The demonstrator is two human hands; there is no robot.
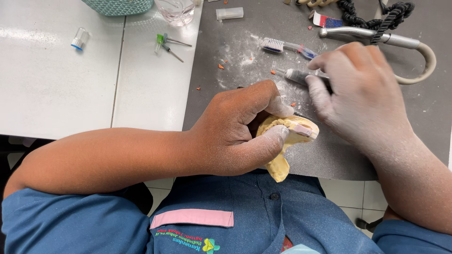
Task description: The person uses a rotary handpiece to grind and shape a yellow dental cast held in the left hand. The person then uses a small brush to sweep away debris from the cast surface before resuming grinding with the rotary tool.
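A person's left hand [240, 129] closes its grip around a yellow dental cast [285, 141], thumb pressed on top and fingers curled under, apparently so the row of moulded teeth faces up and stays steady for work. The cast sits at the near edge of a grey mat [226, 61], just above the person's blue uniform. At about two o'clock from the cast, the right hand [362, 94] holds a slim handpiece [299, 75] in a tight pen-like grip, its tip pointing left at roughly ten o'clock and clear of the cast; the low hold looks suited to fine control. Both hands are coated in pale dust.

White powder and small orange crumbs are scattered over the mat at twelve o'clock from the cast, where a toothbrush [282, 46] lies. At one o'clock, a metal tool on a coiled black cord [372, 19] rests near the mat's far edge. The mat lies on a white tabletop [56, 84]; at ten o'clock two thin green-hubbed burs [168, 44] lie beside a small clear cap [79, 38], with a teal basket [120, 5] and a clear cup [176, 10] at the far edge. Tiled floor shows below.
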